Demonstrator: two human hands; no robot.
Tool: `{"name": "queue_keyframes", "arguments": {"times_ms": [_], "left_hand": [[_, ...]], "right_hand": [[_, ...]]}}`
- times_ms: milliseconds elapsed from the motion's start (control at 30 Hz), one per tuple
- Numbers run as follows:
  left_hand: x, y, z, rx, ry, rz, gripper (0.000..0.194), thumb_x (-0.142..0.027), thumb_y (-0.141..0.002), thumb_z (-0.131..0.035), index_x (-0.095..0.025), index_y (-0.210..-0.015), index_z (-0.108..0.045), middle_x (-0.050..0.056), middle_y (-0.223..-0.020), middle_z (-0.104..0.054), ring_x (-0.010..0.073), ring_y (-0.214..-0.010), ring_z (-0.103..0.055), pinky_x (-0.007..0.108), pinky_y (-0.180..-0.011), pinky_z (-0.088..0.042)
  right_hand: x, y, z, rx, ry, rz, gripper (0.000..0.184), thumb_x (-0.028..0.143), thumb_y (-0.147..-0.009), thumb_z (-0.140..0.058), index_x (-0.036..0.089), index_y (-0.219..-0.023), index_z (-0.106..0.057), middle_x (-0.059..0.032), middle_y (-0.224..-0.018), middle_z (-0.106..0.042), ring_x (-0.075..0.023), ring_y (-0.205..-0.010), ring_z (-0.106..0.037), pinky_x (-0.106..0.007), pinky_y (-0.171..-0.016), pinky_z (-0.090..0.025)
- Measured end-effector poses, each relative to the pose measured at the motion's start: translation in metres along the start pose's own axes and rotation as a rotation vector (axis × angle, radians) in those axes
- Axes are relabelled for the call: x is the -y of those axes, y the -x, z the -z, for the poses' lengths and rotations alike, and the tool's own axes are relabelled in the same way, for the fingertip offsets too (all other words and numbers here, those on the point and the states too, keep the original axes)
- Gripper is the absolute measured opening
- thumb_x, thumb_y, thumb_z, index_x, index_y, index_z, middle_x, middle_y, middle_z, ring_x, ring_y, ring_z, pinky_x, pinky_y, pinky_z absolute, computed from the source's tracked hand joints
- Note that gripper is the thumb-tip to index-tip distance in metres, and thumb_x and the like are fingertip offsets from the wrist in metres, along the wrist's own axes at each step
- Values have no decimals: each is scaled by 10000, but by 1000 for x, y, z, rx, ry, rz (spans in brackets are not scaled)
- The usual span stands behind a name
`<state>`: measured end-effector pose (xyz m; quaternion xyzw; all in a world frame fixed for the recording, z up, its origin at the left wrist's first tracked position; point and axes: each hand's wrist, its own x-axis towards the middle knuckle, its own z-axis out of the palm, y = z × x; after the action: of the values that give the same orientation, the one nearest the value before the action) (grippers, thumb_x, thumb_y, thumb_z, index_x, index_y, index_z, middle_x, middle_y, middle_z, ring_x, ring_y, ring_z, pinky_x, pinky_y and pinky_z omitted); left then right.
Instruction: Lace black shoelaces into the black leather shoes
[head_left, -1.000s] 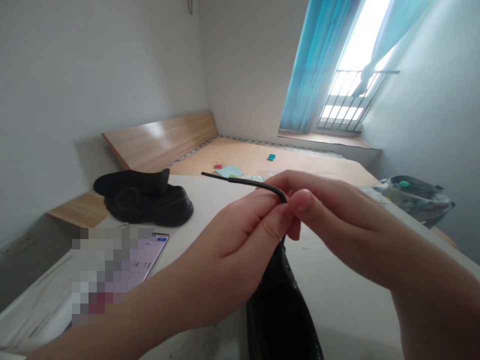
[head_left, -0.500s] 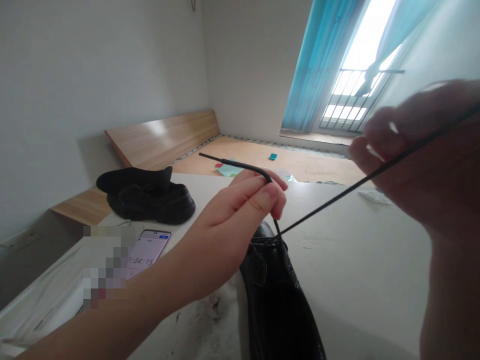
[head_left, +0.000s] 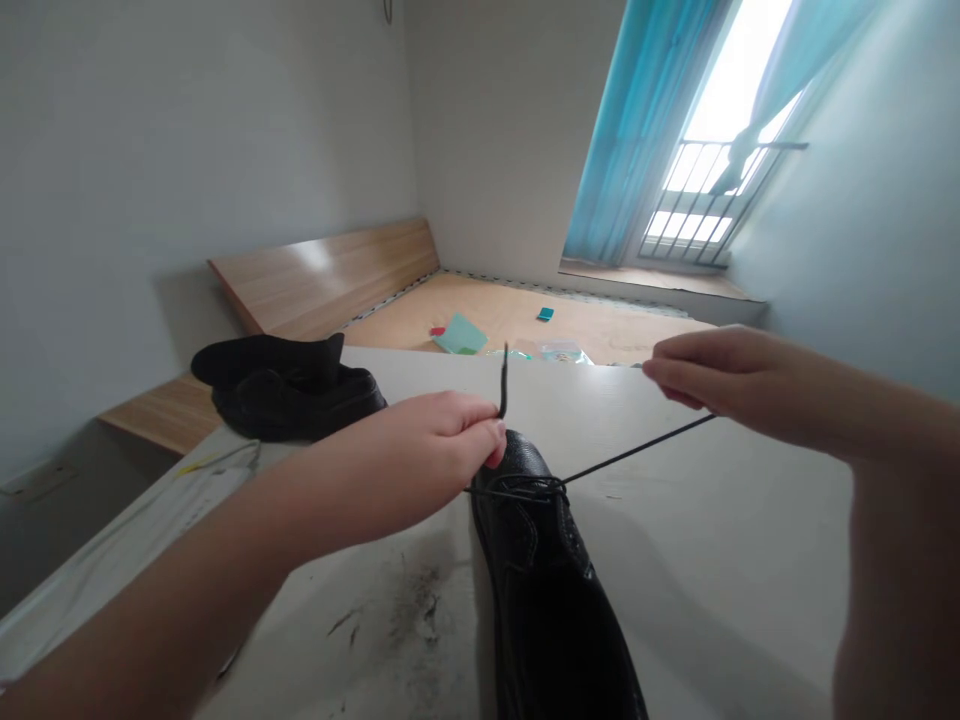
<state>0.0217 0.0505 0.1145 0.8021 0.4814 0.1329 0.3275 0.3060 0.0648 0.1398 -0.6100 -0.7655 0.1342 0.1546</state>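
A black leather shoe [head_left: 551, 590] lies on the white table [head_left: 712, 560] right in front of me, toe pointing away. My left hand [head_left: 427, 440] is closed on one end of the black shoelace [head_left: 503, 385], whose tip sticks up above my fingers, just left of the shoe's toe. My right hand [head_left: 720, 380] is closed in a pinch on the other end of the lace [head_left: 637, 450], which runs taut from the eyelets up to the right.
A second black shoe [head_left: 289, 390] sits at the table's far left. Beyond the table is a wooden platform [head_left: 525, 320] with a green sheet [head_left: 459, 336] and small coloured bits. A barred window with a blue curtain [head_left: 630, 130] stands at the back right.
My left hand dropped to the shoe's toe, its lace end now upright. My right hand came down and away from the camera, still pulling its lace taut. The phone at the left is now hidden.
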Motion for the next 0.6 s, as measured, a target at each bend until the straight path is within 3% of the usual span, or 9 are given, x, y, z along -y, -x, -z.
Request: {"name": "queue_keyframes", "arguments": {"times_ms": [100,233,333,433,533,600], "left_hand": [[1,2,0,53,-157,-16,367,-415,-967,-348,-202,-749,-553,-29,-737,-590,140,-694,-542,264,-600,-349],[0,5,3,77,-193,-40,459,-492,-969,-326,-198,-700,-554,-26,-688,-590,135,-628,-519,266,-557,-324],[2,8,8,99,-201,-52,365,-425,-956,-374,-227,-790,-632,-35,-708,-615,134,-650,-539,251,-563,-341],[4,10,12,137,-208,-61,279,-334,-941,-388,-279,-906,-659,-55,-748,-638,127,-683,-563,235,-602,-372],[6,11,9,207,-256,-60,283,-346,-925,-414,-265,-830,-668,-49,-733,-654,130,-664,-567,248,-570,-354],[7,10,4,230,-326,-64,286,-349,-908,-435,-246,-773,-665,-31,-738,-668,142,-661,-568,265,-553,-331]], "right_hand": [[-2,-7,-9,199,60,-11,389,545,-896,-471,212,-779,-635,-33,-730,-627,-174,-668,-566,-297,-576,-434],[14,-8,-16,346,-27,160,306,463,-901,-529,228,-981,-708,-42,-895,-720,-190,-768,-639,-283,-612,-461],[30,-2,-19,328,-115,259,281,417,-923,-511,234,-989,-715,-33,-892,-730,-177,-774,-643,-268,-610,-463],[44,3,-26,250,-149,260,250,391,-932,-506,266,-1051,-688,5,-836,-735,-131,-649,-600,-232,-513,-415],[55,7,-36,184,-123,234,304,344,-932,-507,334,-1217,-615,42,-913,-753,-110,-616,-577,-224,-486,-378],[62,9,-45,174,-89,250,289,313,-918,-523,343,-1178,-646,48,-971,-756,-118,-705,-614,-232,-562,-406]]}}
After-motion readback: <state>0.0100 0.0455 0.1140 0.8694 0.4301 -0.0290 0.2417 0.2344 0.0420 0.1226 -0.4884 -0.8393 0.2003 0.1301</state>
